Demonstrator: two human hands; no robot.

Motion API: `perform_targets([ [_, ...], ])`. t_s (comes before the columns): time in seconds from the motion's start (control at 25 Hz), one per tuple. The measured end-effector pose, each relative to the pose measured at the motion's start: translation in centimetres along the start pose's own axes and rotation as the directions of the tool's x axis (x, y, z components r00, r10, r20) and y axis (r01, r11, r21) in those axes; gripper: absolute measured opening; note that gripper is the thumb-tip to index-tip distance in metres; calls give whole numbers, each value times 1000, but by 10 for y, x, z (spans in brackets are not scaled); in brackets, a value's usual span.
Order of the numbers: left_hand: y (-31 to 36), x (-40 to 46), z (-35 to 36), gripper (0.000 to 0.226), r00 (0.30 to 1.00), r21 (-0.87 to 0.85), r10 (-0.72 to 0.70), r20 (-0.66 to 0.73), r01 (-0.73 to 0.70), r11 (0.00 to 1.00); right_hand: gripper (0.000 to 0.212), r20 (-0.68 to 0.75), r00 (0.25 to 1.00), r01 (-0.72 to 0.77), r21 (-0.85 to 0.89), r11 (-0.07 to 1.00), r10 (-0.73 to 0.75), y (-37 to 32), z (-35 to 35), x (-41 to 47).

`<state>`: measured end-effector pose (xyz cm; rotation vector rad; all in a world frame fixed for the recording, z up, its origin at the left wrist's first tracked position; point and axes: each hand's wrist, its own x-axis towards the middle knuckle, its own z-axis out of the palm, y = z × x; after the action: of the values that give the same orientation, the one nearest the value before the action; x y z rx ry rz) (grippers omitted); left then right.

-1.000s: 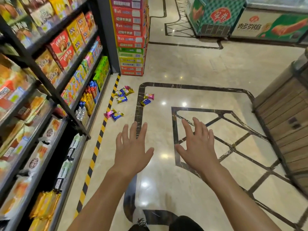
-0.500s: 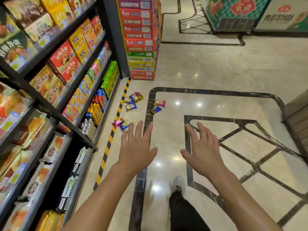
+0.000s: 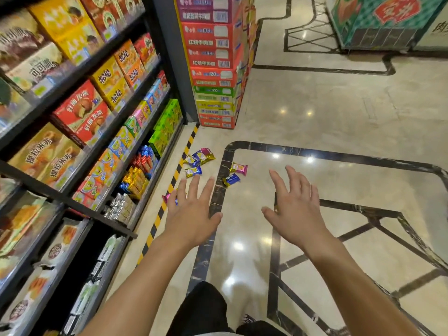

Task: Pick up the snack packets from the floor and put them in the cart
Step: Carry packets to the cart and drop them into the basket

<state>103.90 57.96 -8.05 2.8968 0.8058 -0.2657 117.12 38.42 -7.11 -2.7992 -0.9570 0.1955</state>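
On the floor (image 3: 315, 112) by the shelf (image 3: 101, 146) we see shiny blue, pink and yellow packets (image 3: 201, 157). Both hands, left (image 3: 191, 214) and right (image 3: 294, 209), hover spread, holding nothing.

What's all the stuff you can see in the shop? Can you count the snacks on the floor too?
snack packets: six plainly seen, blue, pink and gold, on the floor by the striped tape; one more pink, partly hidden behind the left hand
striped tape: one line, yellow and black, along the shelf foot
shelves: one dark rack, left, full of colourful boxes
stacked cartons: one pile, red, green, yellow, past the shelves
freezer: one, green and red, top right
left hand: open, above the floor
right hand: open, above the floor
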Motion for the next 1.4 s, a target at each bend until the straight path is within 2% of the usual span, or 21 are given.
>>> perform_targets([
  [0.4, -11, 172, 5, 85, 997, -94, -74, -29, 71, 993, 84, 103, 994, 46, -81, 996, -37, 6, 1, 188],
  [0.68, -46, 306, -15, 84, 992, -140, -109, 62, 117, 983, 86, 110, 990, 103, -114, 988, -90, -16, 5, 329],
  [0.84, -56, 361, -27, 84, 994, -163, -94, 54, 102, 981, 84, 126, 986, 126, -131, 983, -109, -27, 5, 391],
  [1.04, -69, 418, -34, 84, 989, -196, -144, 38, 148, 969, 85, 109, 977, 196, -137, 971, -182, -36, 4, 473],
  [1.2, -77, 464, -27, 84, 964, -199, -263, 31, 264, 944, 86, 146, 943, 319, -129, 939, -301, -38, 22, 545],
  [1.4, -81, 519, -15, 84, 895, -171, -445, -11, 437, 883, 85, 217, 826, 551, -117, 826, -520, -41, 46, 644],
])
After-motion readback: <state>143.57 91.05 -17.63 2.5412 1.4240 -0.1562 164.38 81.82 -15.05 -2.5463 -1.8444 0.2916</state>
